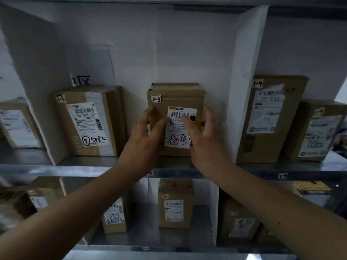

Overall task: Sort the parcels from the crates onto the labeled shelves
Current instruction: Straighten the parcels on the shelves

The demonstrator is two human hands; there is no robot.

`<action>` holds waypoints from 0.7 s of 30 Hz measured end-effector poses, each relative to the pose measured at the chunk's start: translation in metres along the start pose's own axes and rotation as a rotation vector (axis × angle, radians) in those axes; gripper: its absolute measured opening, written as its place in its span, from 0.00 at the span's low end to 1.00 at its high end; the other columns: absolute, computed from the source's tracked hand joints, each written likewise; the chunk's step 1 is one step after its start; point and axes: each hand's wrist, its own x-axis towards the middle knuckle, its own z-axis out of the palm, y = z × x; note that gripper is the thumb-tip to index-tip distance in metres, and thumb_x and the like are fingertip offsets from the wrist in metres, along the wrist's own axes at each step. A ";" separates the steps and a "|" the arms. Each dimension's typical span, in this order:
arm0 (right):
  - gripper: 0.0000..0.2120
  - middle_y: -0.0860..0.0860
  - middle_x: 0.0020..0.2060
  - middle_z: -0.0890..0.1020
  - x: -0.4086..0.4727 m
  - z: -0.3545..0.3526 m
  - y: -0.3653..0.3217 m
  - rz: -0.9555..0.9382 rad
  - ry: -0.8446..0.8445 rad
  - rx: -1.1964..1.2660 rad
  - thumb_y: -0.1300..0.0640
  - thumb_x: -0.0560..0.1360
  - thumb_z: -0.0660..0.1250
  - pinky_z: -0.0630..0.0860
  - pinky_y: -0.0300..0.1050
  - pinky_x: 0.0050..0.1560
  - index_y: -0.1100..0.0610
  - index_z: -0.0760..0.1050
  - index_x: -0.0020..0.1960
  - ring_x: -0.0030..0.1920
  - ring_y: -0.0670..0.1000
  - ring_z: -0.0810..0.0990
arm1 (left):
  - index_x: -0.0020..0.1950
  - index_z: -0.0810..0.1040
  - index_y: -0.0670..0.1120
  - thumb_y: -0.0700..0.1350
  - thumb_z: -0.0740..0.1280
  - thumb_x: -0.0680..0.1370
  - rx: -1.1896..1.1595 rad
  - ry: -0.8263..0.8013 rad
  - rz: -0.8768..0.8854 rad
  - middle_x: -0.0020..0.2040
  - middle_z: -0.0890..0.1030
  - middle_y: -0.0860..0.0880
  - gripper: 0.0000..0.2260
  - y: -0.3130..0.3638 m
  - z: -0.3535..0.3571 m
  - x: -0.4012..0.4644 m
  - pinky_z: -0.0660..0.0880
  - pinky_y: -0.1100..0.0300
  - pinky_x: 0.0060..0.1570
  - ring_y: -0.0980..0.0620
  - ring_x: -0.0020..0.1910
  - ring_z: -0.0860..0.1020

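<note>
**Cardboard parcel marked 1-3 stands in its bay, both hands at its front**

Brown cardboard, taped over the top and carrying a white shipping label, makes up the 1-3 parcel, which stands upright on the steel upper shelf near the bay's middle. The left hand has fingers spread along the box's left front edge; the right hand lays a thumb on the label and its fingers round the right edge. Both hands are open and pressed lightly against the box; whether they actually bear its weight cannot be told, since the base looks to sit on the shelf.

The box looks stiff and small enough for two hands, probably light to moderate in weight. Its taped corners are slightly crushed, so the firm side edges are the better hold; the glossy label and tape would likely slip under a fingertip.

To the left, another parcel tagged 1-3 stands apart from it with a clear gap between. To the right, a white divider panel stands just beside the right-hand fingers, leaving little side room there. Headroom above the box is generous. The shelf's front lip lies just below the wrists, and more parcels fill the lower shelf.
</note>
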 end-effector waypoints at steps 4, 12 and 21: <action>0.54 0.53 0.81 0.40 -0.004 -0.002 0.000 -0.004 -0.003 0.000 0.65 0.71 0.78 0.71 0.54 0.74 0.40 0.49 0.82 0.79 0.58 0.57 | 0.82 0.61 0.52 0.42 0.79 0.72 0.013 -0.001 0.015 0.83 0.48 0.40 0.43 -0.002 -0.001 -0.002 0.77 0.41 0.64 0.32 0.76 0.64; 0.48 0.50 0.82 0.38 -0.027 -0.015 -0.014 0.094 -0.019 0.074 0.69 0.75 0.73 0.69 0.58 0.76 0.38 0.51 0.81 0.82 0.61 0.55 | 0.82 0.61 0.53 0.53 0.77 0.73 -0.002 0.001 0.043 0.83 0.54 0.40 0.41 0.000 -0.017 -0.013 0.75 0.40 0.65 0.34 0.73 0.68; 0.38 0.44 0.81 0.48 -0.109 -0.057 -0.022 0.353 0.003 0.047 0.57 0.77 0.73 0.64 0.55 0.78 0.43 0.58 0.81 0.81 0.54 0.54 | 0.80 0.65 0.52 0.56 0.71 0.76 -0.235 -0.068 0.259 0.79 0.65 0.43 0.33 0.058 -0.014 -0.045 0.71 0.44 0.67 0.40 0.73 0.67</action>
